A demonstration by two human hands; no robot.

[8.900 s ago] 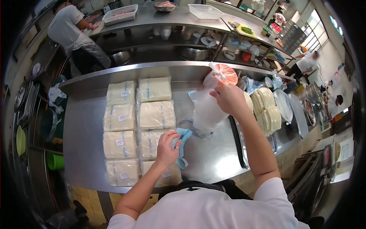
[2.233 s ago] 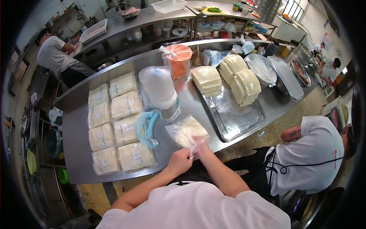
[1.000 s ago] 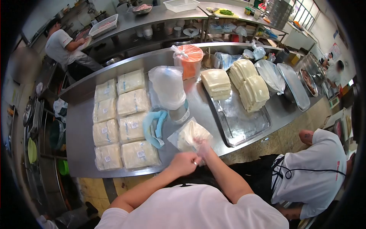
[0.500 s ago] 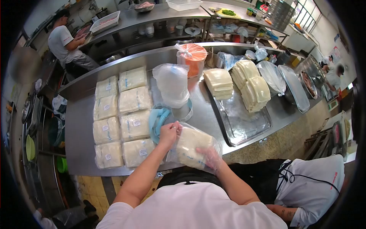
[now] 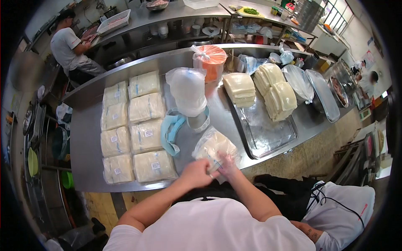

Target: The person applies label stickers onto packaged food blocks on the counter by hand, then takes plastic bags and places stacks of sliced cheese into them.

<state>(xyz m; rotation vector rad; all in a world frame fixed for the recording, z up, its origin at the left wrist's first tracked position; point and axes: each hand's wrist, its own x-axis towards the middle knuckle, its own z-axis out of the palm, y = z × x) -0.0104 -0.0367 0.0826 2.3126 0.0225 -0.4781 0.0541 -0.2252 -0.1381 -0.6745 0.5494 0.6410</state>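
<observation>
A clear plastic bag (image 5: 214, 142) with a pale stack of flat sheets inside is at the table's near edge, in front of my body. My left hand (image 5: 197, 172) is closed at the bag's near edge, its fingers bunched against the plastic. On the bag's right side, my right hand (image 5: 227, 166) grips the near end, with plastic film over the fingers. A loop of light blue tape or band (image 5: 171, 133) lies just left of the bag. Beyond it are a clear ring with markings (image 5: 198, 122) and a pile of empty plastic bags (image 5: 187, 92).
Several bagged sheet stacks (image 5: 147, 108) lie in two columns on the steel table (image 5: 86, 144). Right, a metal tray (image 5: 268, 138) holds unwrapped sheet stacks (image 5: 279, 98). An orange-lidded tub (image 5: 210, 60) stands behind. A co-worker (image 5: 69, 48) works far left; another person (image 5: 339, 209) is close on my right.
My left hand has let go of the blue band and moved down to the bag's near edge. The bag has turned, and its near end is now gathered between both hands.
</observation>
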